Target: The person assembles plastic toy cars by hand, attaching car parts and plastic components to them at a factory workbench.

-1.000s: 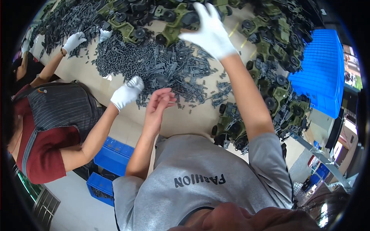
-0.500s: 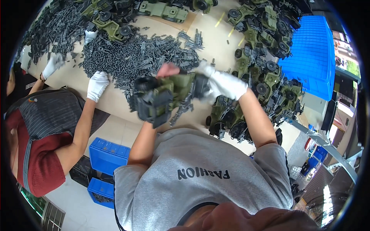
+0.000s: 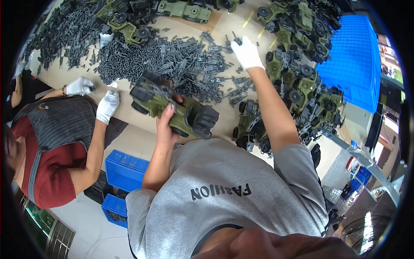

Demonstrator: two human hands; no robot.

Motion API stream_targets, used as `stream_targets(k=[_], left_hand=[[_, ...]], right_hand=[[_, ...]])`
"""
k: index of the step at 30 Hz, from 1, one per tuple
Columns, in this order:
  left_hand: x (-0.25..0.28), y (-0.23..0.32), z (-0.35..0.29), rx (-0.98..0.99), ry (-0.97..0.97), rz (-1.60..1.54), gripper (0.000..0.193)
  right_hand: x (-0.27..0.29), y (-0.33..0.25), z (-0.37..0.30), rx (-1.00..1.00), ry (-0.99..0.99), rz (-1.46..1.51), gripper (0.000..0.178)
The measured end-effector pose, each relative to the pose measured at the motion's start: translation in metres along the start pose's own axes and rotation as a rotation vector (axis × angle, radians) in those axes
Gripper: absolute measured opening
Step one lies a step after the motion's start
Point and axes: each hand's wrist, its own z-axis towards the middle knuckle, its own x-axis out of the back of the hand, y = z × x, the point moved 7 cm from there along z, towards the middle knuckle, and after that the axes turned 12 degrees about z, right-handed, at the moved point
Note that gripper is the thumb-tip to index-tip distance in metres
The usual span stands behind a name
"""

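Note:
My bare left hand (image 3: 166, 121) is wrapped round the body of a green and black toy military truck (image 3: 157, 103) and holds it tilted above the near edge of the table. My right hand (image 3: 248, 52), in a white glove, reaches far across the table. Its fingertips pinch a dark grey toy gun part (image 3: 233, 40), partly hidden by the glove. Just left of it spreads a heap of small grey plastic parts (image 3: 129, 56), with larger toy gun parts (image 3: 215, 58) at its right side.
Finished-looking toy trucks (image 3: 297, 82) are piled along the right, beside a blue crate (image 3: 351, 64). More trucks (image 3: 183, 11) stand at the back. At the left a co-worker's gloved hands (image 3: 108, 105) rest at the table edge. Blue bins (image 3: 125, 166) stand below.
My right hand has left the truck and moved away to the far gun parts. My left hand has turned the truck, which is now lower and tilted the other way.

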Motion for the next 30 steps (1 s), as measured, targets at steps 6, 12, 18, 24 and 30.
stream_targets(k=[6, 12, 18, 24, 30], left_hand=[[-0.047, 0.002, -0.017, 0.123, -0.112, -0.133, 0.036], [-0.067, -0.009, -0.053, 0.167, -0.153, -0.097, 0.034], [-0.081, -0.003, -0.077, 0.151, -0.165, 0.022, 0.037], [-0.072, -0.005, -0.089, 0.186, -0.126, 0.044, 0.033], [-0.078, -0.004, -0.095, 0.248, -0.143, -0.002, 0.040]], right_hand=[[0.045, -0.048, -0.194, -0.423, -0.376, 1.237, 0.047], [0.070, -0.092, -0.280, -0.139, -0.445, 1.090, 0.048], [0.075, -0.081, -0.306, -0.185, -0.481, 1.056, 0.050], [0.075, -0.096, -0.319, -0.014, -0.452, 0.896, 0.055], [0.067, -0.088, -0.335, 0.085, -0.457, 0.954, 0.054]])
